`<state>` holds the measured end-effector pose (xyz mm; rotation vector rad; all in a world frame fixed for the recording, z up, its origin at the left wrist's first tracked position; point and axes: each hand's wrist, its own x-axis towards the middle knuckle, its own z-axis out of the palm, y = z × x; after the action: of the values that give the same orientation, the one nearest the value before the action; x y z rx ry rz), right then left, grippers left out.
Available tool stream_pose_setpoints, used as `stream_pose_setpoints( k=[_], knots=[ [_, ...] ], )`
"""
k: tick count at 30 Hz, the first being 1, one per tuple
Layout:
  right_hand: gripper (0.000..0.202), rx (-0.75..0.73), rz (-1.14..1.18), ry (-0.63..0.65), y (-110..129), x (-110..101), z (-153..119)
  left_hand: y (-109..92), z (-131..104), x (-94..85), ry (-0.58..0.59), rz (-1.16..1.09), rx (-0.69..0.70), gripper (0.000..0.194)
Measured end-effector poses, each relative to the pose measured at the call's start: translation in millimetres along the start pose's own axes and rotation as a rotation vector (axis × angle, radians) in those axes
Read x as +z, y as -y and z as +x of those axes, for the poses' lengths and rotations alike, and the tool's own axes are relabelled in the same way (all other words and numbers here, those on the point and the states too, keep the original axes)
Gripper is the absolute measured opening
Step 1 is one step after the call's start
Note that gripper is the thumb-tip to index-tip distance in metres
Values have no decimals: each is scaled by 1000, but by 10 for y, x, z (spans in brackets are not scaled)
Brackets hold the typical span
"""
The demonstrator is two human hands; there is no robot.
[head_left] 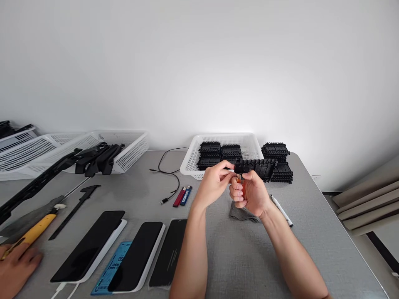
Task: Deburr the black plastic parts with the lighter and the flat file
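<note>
My left hand [215, 182] is closed, its fingertips pinching the left end of a black plastic panel [260, 169] with toothed edges. The panel is held up in front of a white basket [190, 160]. Just below it, my right hand [251, 193] is wrapped round an orange lighter [242, 187], whose metal top points up near the panel's lower edge. Whether a flame burns cannot be made out. Similar black panels [209, 154] lie stacked inside the basket, and more panel stacks [280, 172] stand on the table to its right.
Under my right hand lies a grey cloth [241, 214], with a white marker [282, 211] beside it. A cable [177, 182], phones [134, 253] and a black caliper [75, 209] are on the left. Another person's hand [18, 265] rests by a yellow-handled tool [39, 230].
</note>
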<state>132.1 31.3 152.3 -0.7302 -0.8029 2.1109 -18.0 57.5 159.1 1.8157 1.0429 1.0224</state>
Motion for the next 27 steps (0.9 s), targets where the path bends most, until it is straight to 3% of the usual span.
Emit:
stream_pose_setpoints(
  k=[13, 27],
  knots=[
    [31, -10, 78, 33, 0, -47, 0, -35, -10, 1, 0, 14, -9, 6],
    [31, -48, 151, 3, 100, -138, -55, 45, -13, -83, -61, -6, -47, 20]
  ],
)
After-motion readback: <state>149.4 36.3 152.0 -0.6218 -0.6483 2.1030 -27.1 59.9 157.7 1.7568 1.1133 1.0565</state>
